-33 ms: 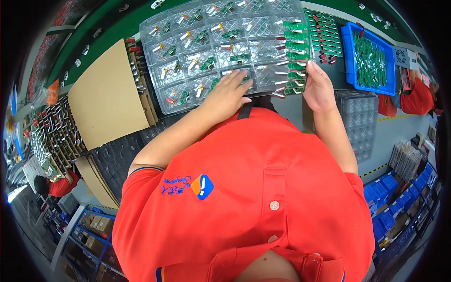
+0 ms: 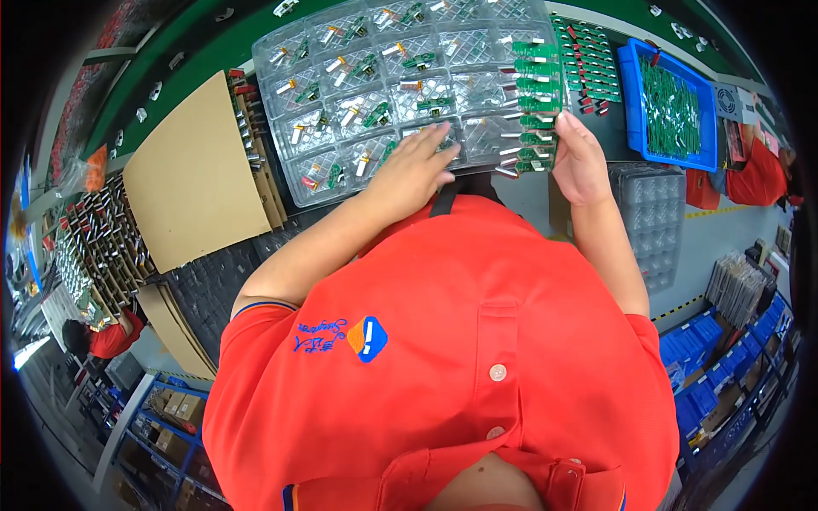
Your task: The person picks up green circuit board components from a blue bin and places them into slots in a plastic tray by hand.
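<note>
A clear plastic tray (image 2: pixel 409 119) with many compartments lies in front of me. Small green circuit boards with silver-and-orange parts sit in many of its compartments. My left hand (image 2: pixel 415 164) is spread over the tray's near edge, palm down, and covers part of a compartment. Along the tray's right side lies a strip of joined green circuit boards (image 2: pixel 537 102), with white and silver pieces sticking out to its left. My right hand (image 2: pixel 581 162) grips the strip's right edge, thumb on top. Its other fingers are partly hidden.
Right of the tray are more board strips (image 2: pixel 588 64) and a blue bin (image 2: pixel 711 128) full of green boards. Brown cardboard (image 2: pixel 196 170) stands at the left. Stacked clear trays (image 2: pixel 649 226) are at the lower right. Other people in red work at both sides.
Hardly anything differs. My left thumb and my right hand have shifted very slightly; the tray and the board strip look the same.
</note>
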`<state>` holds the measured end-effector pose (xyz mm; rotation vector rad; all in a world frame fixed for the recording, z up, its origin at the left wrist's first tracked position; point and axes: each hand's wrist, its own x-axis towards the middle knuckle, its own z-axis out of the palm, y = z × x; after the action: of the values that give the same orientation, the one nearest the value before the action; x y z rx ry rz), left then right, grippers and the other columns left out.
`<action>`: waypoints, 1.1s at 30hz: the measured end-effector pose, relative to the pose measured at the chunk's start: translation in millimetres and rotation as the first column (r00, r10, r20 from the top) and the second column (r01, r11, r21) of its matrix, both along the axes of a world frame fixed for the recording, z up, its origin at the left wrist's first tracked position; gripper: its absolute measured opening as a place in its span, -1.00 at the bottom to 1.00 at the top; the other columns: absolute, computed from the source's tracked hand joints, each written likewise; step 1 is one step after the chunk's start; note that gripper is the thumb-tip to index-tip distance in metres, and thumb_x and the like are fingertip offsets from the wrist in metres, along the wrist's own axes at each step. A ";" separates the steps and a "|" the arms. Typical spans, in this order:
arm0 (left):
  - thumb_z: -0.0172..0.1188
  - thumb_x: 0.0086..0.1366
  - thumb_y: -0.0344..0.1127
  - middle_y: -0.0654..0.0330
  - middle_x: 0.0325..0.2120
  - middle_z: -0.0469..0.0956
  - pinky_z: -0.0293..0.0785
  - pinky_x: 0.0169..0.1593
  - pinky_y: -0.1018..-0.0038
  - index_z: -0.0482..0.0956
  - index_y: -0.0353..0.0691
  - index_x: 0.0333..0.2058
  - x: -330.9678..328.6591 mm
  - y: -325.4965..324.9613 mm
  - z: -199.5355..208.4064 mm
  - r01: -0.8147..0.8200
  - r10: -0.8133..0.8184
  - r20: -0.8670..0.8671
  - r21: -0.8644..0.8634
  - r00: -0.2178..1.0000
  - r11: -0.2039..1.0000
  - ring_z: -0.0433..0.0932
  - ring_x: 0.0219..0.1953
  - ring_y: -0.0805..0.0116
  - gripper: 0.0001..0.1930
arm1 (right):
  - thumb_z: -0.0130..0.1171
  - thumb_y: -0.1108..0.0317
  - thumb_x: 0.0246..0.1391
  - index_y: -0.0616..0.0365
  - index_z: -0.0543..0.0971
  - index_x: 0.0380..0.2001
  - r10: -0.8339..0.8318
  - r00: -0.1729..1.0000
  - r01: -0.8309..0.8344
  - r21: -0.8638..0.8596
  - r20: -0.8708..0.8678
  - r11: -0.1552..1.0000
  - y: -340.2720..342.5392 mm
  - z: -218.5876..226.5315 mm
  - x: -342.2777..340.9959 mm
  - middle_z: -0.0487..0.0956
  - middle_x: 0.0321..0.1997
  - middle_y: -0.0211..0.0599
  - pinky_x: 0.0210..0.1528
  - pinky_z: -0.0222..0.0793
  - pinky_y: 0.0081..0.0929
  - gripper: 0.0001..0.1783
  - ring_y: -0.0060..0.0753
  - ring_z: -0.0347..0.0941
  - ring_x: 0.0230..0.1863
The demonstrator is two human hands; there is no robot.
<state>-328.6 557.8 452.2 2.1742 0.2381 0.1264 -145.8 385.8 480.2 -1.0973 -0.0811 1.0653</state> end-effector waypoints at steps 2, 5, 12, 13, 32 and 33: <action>-0.02 0.17 -0.24 -0.05 -0.02 0.28 0.12 0.12 0.31 0.33 -0.25 -0.06 4.7 7.9 -8.4 0.016 -0.037 0.120 0.175 0.992 0.984 0.23 0.06 0.06 -0.63 | -0.16 0.31 0.13 0.27 0.37 -0.15 -0.035 0.996 0.043 -0.110 0.080 0.993 -2.8 3.2 -6.4 0.48 -0.23 -0.29 -0.15 0.31 -0.56 -0.70 -0.52 0.42 -0.24; -0.14 0.26 -0.18 0.02 -0.03 0.32 0.15 0.08 0.41 0.28 -0.27 -0.01 36.0 9.7 12.8 -0.144 0.250 0.158 -0.490 0.955 0.860 0.28 0.04 0.20 -0.62 | -0.11 0.27 0.11 0.27 0.47 -0.30 0.186 0.955 -0.122 -0.267 0.230 0.956 -12.2 4.0 -15.7 0.49 -0.37 -0.41 -0.25 0.26 -0.67 -0.72 -0.66 0.36 -0.35; -0.19 0.30 -0.16 0.18 -0.28 0.45 0.29 -0.10 0.54 0.32 -0.33 -0.06 69.1 -15.8 15.0 -0.132 0.097 -0.108 -0.950 0.989 0.284 0.43 -0.23 0.41 -0.62 | -0.14 0.33 0.10 0.25 0.40 -0.24 0.054 0.986 -0.024 -0.185 0.158 0.982 -14.7 -0.9 -36.6 0.48 -0.40 -0.41 -0.27 0.28 -0.68 -0.76 -0.64 0.38 -0.39; -0.20 0.30 -0.19 0.16 -0.27 0.45 0.31 -0.12 0.54 0.35 -0.33 -0.09 67.9 -19.6 12.7 -0.093 0.060 -0.083 -0.976 0.995 0.194 0.43 -0.24 0.41 -0.65 | -0.15 0.35 0.10 0.24 0.36 -0.20 0.058 0.998 -0.053 -0.134 0.033 0.990 -18.0 0.3 -34.8 0.48 -0.39 -0.39 -0.29 0.31 -0.66 -0.76 -0.61 0.40 -0.40; -0.19 0.29 -0.20 0.20 -0.42 0.43 0.31 -0.30 0.59 0.36 -0.31 -0.18 96.2 -66.5 8.5 -0.230 0.198 -0.185 -0.944 0.963 0.238 0.39 -0.38 0.50 -0.70 | -0.15 0.36 0.07 0.21 0.40 -0.25 0.072 0.993 -0.079 -0.069 -0.092 0.995 -35.6 0.5 1.9 0.44 -0.41 -0.40 -0.32 0.28 -0.68 -0.78 -0.62 0.35 -0.41; -0.20 0.29 -0.22 0.19 -0.42 0.44 0.32 -0.28 0.60 0.35 -0.32 -0.17 99.3 -62.9 10.1 -0.244 0.219 -0.200 -0.950 0.955 0.195 0.40 -0.37 0.50 -0.70 | -0.16 0.36 0.07 0.21 0.38 -0.20 0.056 0.985 -0.068 -0.065 -0.165 0.996 -32.5 0.7 5.4 0.46 -0.42 -0.35 -0.41 0.32 -0.67 -0.75 -0.55 0.39 -0.48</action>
<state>-229.3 494.9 462.3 0.8021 0.5051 0.0824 -140.5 353.2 480.9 -1.0727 0.0533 1.2178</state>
